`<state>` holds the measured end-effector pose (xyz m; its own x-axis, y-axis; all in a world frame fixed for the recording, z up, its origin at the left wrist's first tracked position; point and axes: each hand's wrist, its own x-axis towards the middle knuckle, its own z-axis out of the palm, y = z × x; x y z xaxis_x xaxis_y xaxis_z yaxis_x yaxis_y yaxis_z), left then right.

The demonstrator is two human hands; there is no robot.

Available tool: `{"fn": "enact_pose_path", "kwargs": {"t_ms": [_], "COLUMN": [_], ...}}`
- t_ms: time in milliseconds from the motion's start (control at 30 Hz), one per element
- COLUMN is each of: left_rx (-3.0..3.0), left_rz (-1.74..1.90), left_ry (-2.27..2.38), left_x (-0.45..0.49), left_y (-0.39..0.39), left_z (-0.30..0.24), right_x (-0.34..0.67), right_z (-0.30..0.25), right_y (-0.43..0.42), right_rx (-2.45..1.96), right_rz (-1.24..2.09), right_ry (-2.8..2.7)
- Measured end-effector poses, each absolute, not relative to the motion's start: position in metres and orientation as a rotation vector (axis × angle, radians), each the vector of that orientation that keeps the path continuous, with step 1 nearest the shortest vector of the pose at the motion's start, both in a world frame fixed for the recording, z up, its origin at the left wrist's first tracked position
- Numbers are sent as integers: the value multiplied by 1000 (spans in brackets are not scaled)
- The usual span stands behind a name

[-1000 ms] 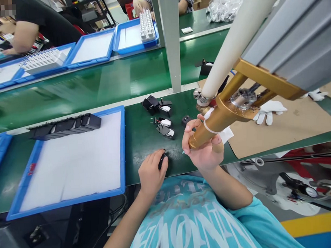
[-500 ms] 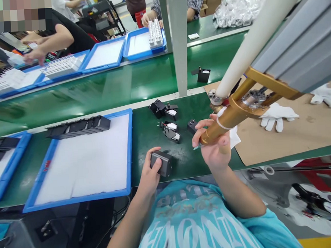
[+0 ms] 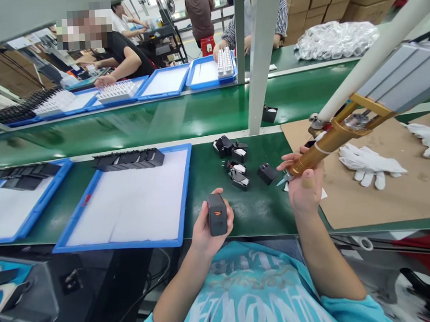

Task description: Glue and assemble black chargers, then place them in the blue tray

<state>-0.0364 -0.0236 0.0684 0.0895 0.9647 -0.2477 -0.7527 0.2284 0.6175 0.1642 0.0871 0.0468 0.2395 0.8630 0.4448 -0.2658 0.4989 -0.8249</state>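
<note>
My left hand (image 3: 204,229) is closed around a black charger (image 3: 217,216), held above the bench edge with an orange port on the face turned up to me. My right hand (image 3: 305,187) grips the lower end of a gold and grey glue dispenser (image 3: 317,152), whose thin blue nozzle (image 3: 283,180) points down and left. Just left of that nozzle another black charger housing (image 3: 267,173) rests on the green bench. Farther left are charger parts with white innards (image 3: 238,175) and a small group of black housings (image 3: 228,147).
A blue-rimmed tray (image 3: 187,196) with a row of black housings (image 3: 130,159) lies to my left, beside a second tray (image 3: 22,233). White gloves (image 3: 370,165) lie on brown cardboard (image 3: 342,209) at right. A metal post (image 3: 256,67) stands ahead; co-workers sit beyond the green belt.
My left hand has turned the charger so its port face shows, and lifted it slightly toward me. The dispenser nozzle now shows clearly beside my right hand. The view has shifted left and up.
</note>
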Motion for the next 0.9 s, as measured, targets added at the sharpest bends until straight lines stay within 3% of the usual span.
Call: {"fn": "enact_pose_path", "kwargs": {"t_ms": [900], "left_rx": [36], "left_rz": [1278], "left_ry": [400], "left_x": [-37], "left_y": [-30], "left_z": [71], "right_x": [168], "right_z": [40], "right_y": [92], "right_rx": [-659], "right_rz": [822], "right_ry": [-1067]}}
